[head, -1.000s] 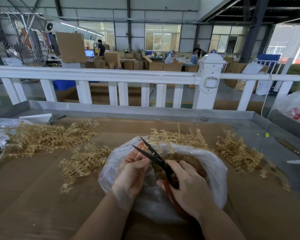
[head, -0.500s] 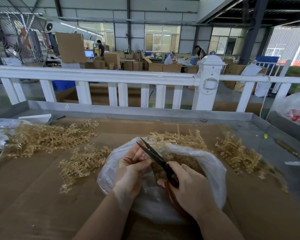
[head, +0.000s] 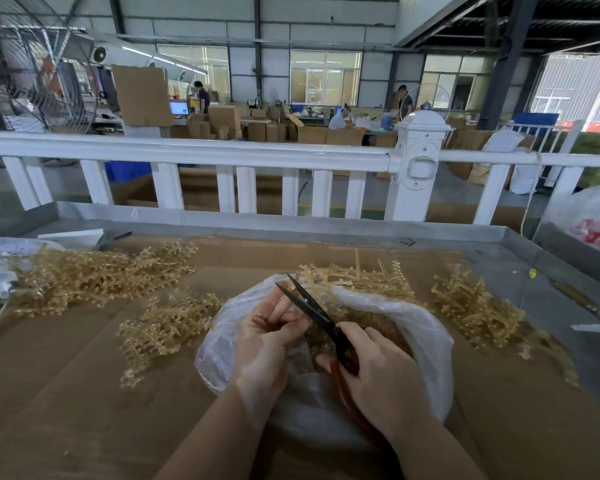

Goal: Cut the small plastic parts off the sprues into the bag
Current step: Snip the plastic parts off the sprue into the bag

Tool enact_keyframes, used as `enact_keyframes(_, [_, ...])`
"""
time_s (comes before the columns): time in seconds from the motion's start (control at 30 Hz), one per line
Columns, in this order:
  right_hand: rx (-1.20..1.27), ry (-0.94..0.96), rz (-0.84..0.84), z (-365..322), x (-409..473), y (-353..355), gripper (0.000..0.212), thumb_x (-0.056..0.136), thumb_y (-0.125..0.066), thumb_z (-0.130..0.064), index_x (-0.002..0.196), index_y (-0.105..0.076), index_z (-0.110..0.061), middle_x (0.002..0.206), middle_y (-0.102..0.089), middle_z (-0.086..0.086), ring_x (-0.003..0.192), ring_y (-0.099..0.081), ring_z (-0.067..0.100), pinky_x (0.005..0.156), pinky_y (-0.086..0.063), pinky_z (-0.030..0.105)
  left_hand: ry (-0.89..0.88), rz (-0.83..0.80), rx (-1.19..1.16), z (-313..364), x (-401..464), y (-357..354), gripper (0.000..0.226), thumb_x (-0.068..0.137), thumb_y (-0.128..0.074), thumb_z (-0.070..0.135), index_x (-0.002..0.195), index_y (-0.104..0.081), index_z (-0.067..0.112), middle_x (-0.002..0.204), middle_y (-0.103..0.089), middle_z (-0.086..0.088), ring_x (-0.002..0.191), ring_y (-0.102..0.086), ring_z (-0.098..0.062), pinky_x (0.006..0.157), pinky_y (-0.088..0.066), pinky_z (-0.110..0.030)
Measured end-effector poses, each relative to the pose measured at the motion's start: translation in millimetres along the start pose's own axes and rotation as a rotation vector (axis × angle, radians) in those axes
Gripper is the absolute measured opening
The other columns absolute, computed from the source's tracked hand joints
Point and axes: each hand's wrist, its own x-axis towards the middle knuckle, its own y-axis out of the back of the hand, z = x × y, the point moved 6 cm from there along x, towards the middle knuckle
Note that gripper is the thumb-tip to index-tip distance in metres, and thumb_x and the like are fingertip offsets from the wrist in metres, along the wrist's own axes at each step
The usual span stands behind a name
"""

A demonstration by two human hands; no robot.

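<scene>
Cutting step in hand. R hand (head: 381, 372) grips scissors (head: 312, 311) by handles, blades slightly apart over bag (head: 426, 341) mouth. L hand (head: 267, 336) fingers curled, pinching something small at blades; sprue itself too hidden to tell. Uncut sprues (head: 160, 332) piled on cardboard (head: 66, 393) beside bag. Next, prob.: close blades, let part drop into bag.

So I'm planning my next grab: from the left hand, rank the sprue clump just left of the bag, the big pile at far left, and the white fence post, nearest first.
1. Sprue clump, just left of the left hand.
2. Big pile, far left, farther back.
3. White fence post, beyond the table, to the right.
</scene>
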Motion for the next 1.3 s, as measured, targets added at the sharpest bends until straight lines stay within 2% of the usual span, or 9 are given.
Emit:
enact_keyframes(0.1, [-0.015,0.007,0.013,0.0,-0.3,0.2,0.04,0.075,-0.075,-0.042,0.108,-0.065,-0.023,0.082,-0.065,-0.007,0.075,-0.064,0.012,0.062,-0.048,0.019,0.009,-0.026,-0.043,1.8,-1.0,-2.6,0.051,0.059,-0.058,-0.017,0.1,-0.072,0.012,0.056,-0.049,0.002,0.053,-0.054,-0.006,0.057,-0.054,-0.02])
enact_keyframes(0.23, [-0.037,0.025,-0.003,-2.0,-0.3,0.0,0.042,0.076,-0.074,-0.042,0.11,-0.065,-0.02,0.084,-0.066,-0.003,0.077,-0.064,0.016,0.063,-0.053,0.025,0.038,-0.058,-0.106,3.6,-2.5,-4.6,0.048,0.058,-0.056,-0.018,0.083,-0.079,0.017,0.052,-0.049,0.002,0.049,-0.055,-0.006,0.054,-0.054,-0.021])
enact_keyframes(0.4, [-0.063,0.02,-0.028,-3.3,-0.4,-1.1,0.043,0.078,-0.072,-0.042,0.114,-0.065,-0.019,0.089,-0.067,0.0,0.081,-0.065,0.02,0.066,-0.055,0.03,0.023,-0.055,-0.097,4.1,-5.2,-7.3,0.049,0.061,-0.056,-0.018,0.082,-0.079,0.019,0.056,-0.035,0.003,0.051,-0.043,-0.007,0.053,-0.051,-0.018])
enact_keyframes(0.57, [-0.058,0.021,-0.033,-4.8,-0.1,-2.0,0.042,0.075,-0.077,-0.041,0.108,-0.067,-0.018,0.079,-0.067,-0.002,0.071,-0.065,0.016,0.06,-0.055,0.027,0.009,-0.01,-0.021,0.8,-4.5,-4.7,0.054,0.071,-0.051,-0.026,0.115,-0.063,0.003,0.057,-0.039,0.005,0.059,-0.045,-0.009,0.068,-0.056,-0.022])
enact_keyframes(0.73, [-0.061,0.017,-0.031,-5.2,-0.5,-3.8,0.042,0.074,-0.077,-0.043,0.107,-0.068,-0.019,0.077,-0.067,-0.002,0.068,-0.065,0.017,0.057,-0.055,0.028,0.028,0.031,-0.042,-3.6,-3.2,-2.0,0.057,0.072,-0.051,-0.026,0.121,-0.057,0.001,0.05,-0.045,0.009,0.05,-0.049,-0.004,0.057,-0.054,-0.019])
enact_keyframes(0.83, [-0.085,0.01,-0.009,-5.4,-0.7,-2.4,0.042,0.071,-0.079,-0.044,0.104,-0.068,-0.021,0.075,-0.066,-0.004,0.067,-0.064,0.014,0.056,-0.052,0.025,0.06,0.016,-0.134,-4.3,-3.3,-2.1,0.054,0.069,-0.055,-0.019,0.117,-0.062,0.004,0.063,-0.064,0.001,0.063,-0.064,-0.013,0.058,-0.056,-0.024])
enact_keyframes(0.93, [-0.075,0.01,0.003,-4.8,-1.1,-1.9,0.043,0.072,-0.077,-0.044,0.106,-0.068,-0.021,0.077,-0.066,-0.004,0.069,-0.065,0.014,0.057,-0.054,0.026,0.115,0.036,-0.235,-7.2,-0.9,0.8,0.051,0.069,-0.055,-0.01,0.117,-0.061,0.005,0.103,-0.072,-0.014,0.096,-0.07,-0.025,0.069,-0.059,-0.027])
enact_keyframes(1.1, [-0.069,0.021,0.01,-5.0,-1.1,-1.3,0.044,0.072,-0.077,-0.047,0.106,-0.068,-0.02,0.077,-0.066,-0.003,0.069,-0.065,0.016,0.057,-0.055,0.027,0.126,0.124,-0.247,-14.1,4.3,9.5,0.038,0.085,-0.047,-0.014,0.111,-0.062,0.008,0.099,-0.074,-0.01,0.086,-0.072,-0.017,0.065,-0.058,-0.022])
enact_keyframes(1.3, [-0.069,0.029,0.007,-5.9,-1.2,-0.8,0.046,0.071,-0.078,-0.046,0.106,-0.068,-0.019,0.078,-0.066,-0.003,0.071,-0.066,0.017,0.058,-0.056,0.029,0.163,0.163,-0.28,-18.8,7.3,14.5,0.036,0.088,-0.048,-0.013,0.119,-0.059,0.0,0.104,-0.069,-0.018,0.079,-0.072,-0.02,0.075,-0.057,-0.029])
